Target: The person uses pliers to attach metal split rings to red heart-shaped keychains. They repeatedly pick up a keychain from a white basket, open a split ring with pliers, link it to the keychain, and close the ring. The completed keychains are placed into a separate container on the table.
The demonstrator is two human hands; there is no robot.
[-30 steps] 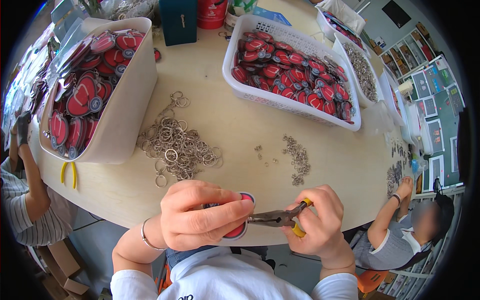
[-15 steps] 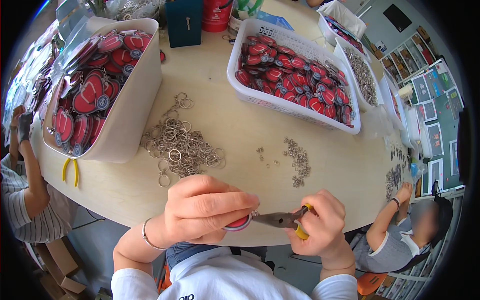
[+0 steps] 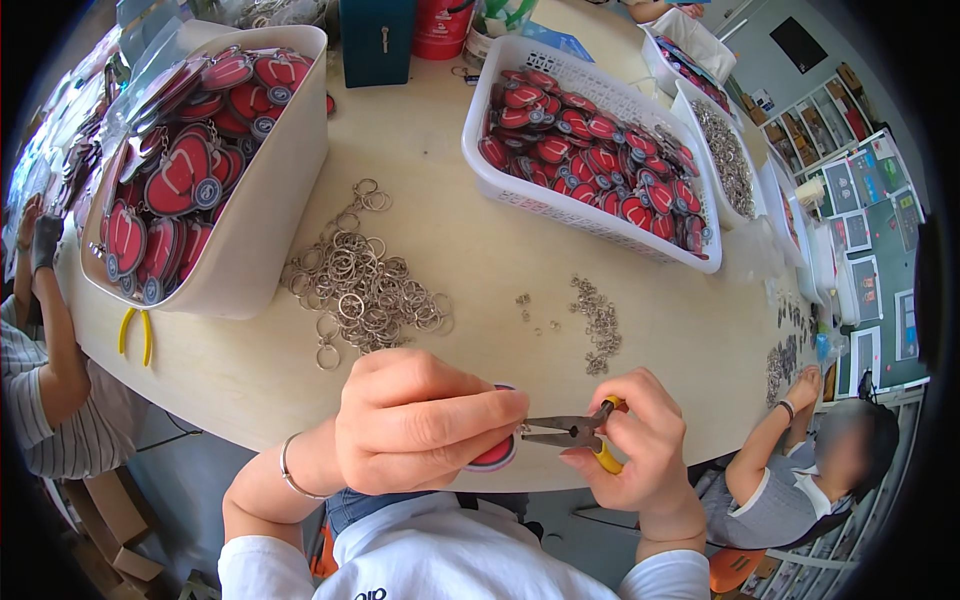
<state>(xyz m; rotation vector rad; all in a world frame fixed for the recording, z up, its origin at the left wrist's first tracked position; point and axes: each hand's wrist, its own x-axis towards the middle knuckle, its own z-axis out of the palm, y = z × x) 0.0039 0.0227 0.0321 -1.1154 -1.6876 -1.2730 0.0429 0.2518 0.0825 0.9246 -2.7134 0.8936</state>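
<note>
My left hand is closed on a red charm, mostly hidden by the fingers. Long-nose pliers with yellow handles are gripped in my right hand. Their jaws stand apart, tips at a small metal link beside my left fingertips. Beyond my left hand lies a pile of silver split rings. Small metal links form a loose heap farther right.
A tall white bin of red charms stands left, a white basket of them at the back right. Yellow-handled pliers lie by the left table edge. One person works at left, another at right.
The plier jaws have opened and backed slightly right from my left fingertips. The charm has turned in my left hand, so its edge now shows above and below the fingers.
</note>
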